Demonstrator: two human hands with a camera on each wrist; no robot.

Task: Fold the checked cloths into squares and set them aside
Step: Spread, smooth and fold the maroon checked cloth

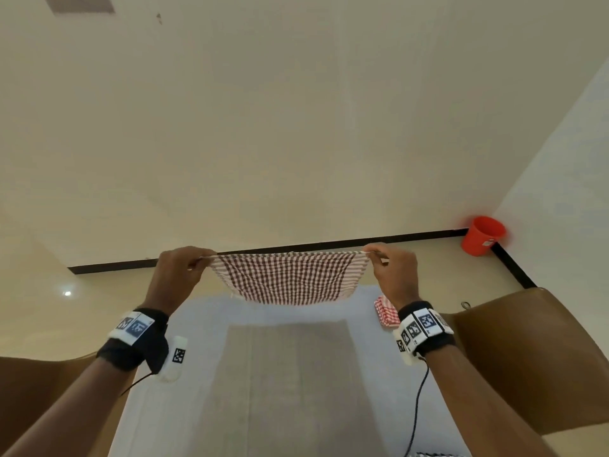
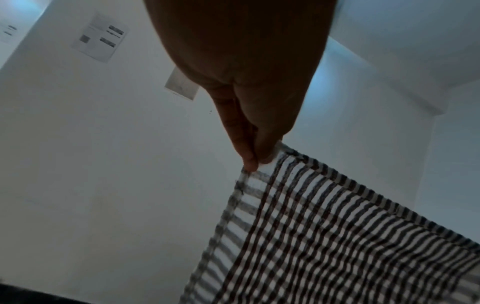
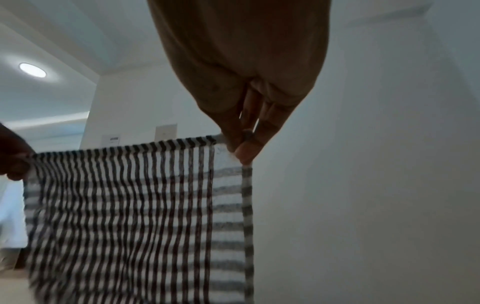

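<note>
A brown-and-white checked cloth (image 1: 290,278) hangs stretched in the air above the table's far end. My left hand (image 1: 184,265) pinches its top left corner and my right hand (image 1: 385,262) pinches its top right corner. The left wrist view shows thumb and finger of the left hand (image 2: 254,158) closed on the cloth (image 2: 337,236) at its corner. In the right wrist view the right hand (image 3: 241,148) pinches the other corner of the cloth (image 3: 130,216), and the left hand (image 3: 15,160) shows at the far edge. A folded red checked cloth (image 1: 385,313) lies on the table by my right wrist.
A pale table (image 1: 204,324) with a grey mat (image 1: 286,384) lies below the cloth. Brown chairs stand at left (image 1: 39,384) and right (image 1: 527,341). A red bucket (image 1: 482,235) sits in the far right corner of the floor. Part of another patterned cloth (image 1: 438,454) peeks in at the bottom edge.
</note>
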